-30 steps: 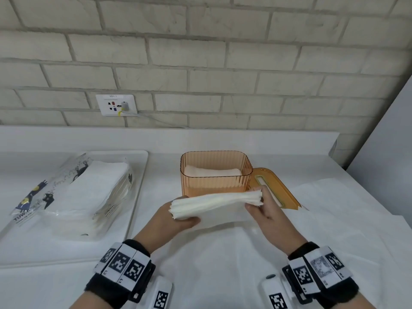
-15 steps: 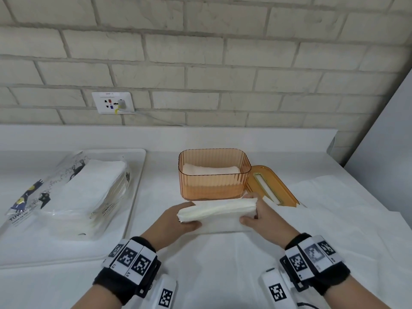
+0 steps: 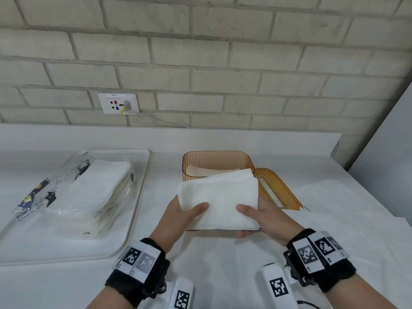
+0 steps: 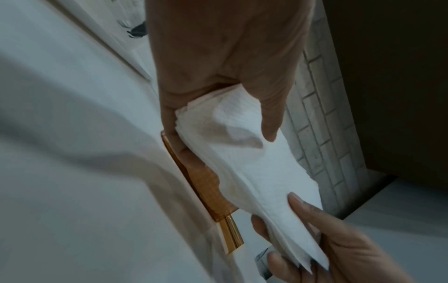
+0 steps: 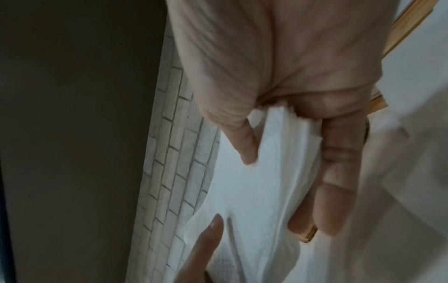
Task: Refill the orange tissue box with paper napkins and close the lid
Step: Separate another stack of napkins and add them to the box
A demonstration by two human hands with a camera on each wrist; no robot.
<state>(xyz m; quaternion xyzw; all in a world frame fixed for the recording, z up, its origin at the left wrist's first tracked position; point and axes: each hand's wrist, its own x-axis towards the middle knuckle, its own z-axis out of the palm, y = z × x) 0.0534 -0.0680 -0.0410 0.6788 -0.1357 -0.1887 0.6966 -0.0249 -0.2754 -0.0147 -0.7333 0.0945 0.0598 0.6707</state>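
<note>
A translucent orange tissue box (image 3: 214, 160) stands open at the middle of the counter, with some white napkins inside. Its orange lid (image 3: 282, 192) with a slot lies flat just right of it. I hold a stack of white paper napkins (image 3: 219, 200) tilted up in front of the box, hiding its front wall. My left hand (image 3: 185, 214) pinches the stack's left end, thumb on top, and my right hand (image 3: 259, 214) pinches the right end. The left wrist view shows the napkins (image 4: 249, 162) over the orange box (image 4: 201, 183). The right wrist view shows thumb and fingers clamping the stack (image 5: 278, 162).
A white tray (image 3: 133, 219) at the left holds an opened plastic pack of napkins (image 3: 89, 190). A white cloth (image 3: 334, 219) covers the counter under my hands. A brick wall with a socket (image 3: 119, 103) runs behind, and a grey panel (image 3: 388, 152) stands at the right.
The napkin stack has gone from edge-on and level to tilted up with its broad face toward me, raised in front of the box; both hands kept their hold.
</note>
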